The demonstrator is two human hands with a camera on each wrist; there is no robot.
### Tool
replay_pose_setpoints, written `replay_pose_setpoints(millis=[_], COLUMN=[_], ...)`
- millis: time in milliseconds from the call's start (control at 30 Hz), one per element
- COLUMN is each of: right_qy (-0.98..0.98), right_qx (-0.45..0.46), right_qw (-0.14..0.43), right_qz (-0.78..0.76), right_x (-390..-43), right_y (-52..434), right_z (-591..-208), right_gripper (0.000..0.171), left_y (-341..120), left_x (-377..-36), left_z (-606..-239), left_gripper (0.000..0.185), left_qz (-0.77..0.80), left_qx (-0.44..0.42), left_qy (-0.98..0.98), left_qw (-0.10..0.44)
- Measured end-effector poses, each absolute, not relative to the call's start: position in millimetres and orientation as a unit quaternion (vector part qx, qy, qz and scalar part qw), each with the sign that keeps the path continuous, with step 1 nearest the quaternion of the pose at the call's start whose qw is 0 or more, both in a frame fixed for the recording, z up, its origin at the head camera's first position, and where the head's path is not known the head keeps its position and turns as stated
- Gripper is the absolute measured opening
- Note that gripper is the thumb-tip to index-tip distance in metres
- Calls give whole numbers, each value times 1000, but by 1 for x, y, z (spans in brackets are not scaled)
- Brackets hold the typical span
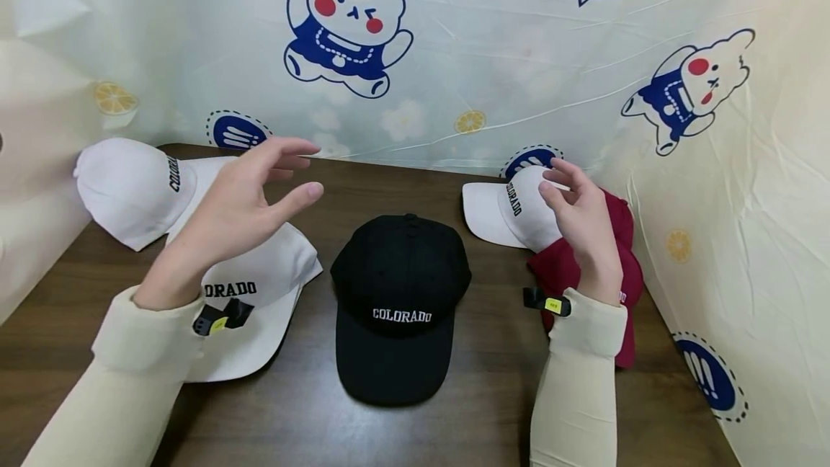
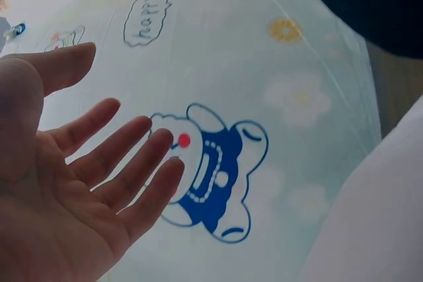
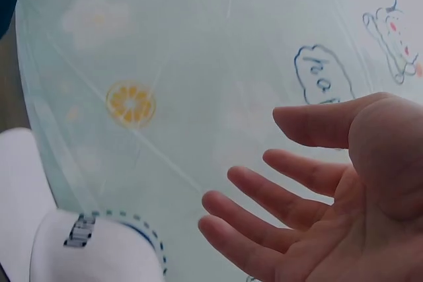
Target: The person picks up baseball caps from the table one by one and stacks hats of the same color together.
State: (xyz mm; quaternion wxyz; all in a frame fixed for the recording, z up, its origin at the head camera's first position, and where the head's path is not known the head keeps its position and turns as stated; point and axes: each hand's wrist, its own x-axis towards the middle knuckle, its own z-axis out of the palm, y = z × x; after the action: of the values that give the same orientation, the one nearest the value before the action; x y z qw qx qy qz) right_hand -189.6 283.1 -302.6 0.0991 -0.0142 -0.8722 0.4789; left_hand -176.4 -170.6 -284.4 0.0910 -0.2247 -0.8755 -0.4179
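A black cap [image 1: 397,301] lettered COLORADO lies in the middle of the dark wooden table [image 1: 389,431], brim toward me. My left hand [image 1: 249,197] hovers open above a white cap [image 1: 259,294], fingers spread and holding nothing. In the left wrist view the left hand's fingers [image 2: 112,163] are straight against the printed sheet. My right hand [image 1: 577,211] hovers open over a white cap [image 1: 512,211] and a dark red cap [image 1: 564,269], empty. The right wrist view shows the right hand's fingers [image 3: 277,203] relaxed above that white cap [image 3: 86,249].
Another white cap [image 1: 132,189] sits at the back left corner. A pale sheet printed with cartoon bears [image 1: 346,27] hangs close behind and wraps both sides of the table. Bare tabletop lies in front of the black cap.
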Motion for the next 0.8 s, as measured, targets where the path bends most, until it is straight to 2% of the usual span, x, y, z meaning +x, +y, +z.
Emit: replay_pose_setpoints(millis=[300, 533, 800], right_qy=[-886, -884, -879], right_qx=[-92, -144, -188], right_qw=[110, 147, 94], right_qz=[440, 420, 429], right_x=[-202, -218, -223], right_y=[300, 312, 316], right_z=[-323, -351, -364], right_gripper=[63, 64, 76], left_y=[-150, -139, -128], left_x=[-177, -176, -177], left_z=[-299, -308, -316], left_gripper=[53, 53, 55], left_qz=[-403, -403, -390], left_qx=[-280, -299, -316], left_qy=[-865, -861, -862], left_qw=[100, 84, 72])
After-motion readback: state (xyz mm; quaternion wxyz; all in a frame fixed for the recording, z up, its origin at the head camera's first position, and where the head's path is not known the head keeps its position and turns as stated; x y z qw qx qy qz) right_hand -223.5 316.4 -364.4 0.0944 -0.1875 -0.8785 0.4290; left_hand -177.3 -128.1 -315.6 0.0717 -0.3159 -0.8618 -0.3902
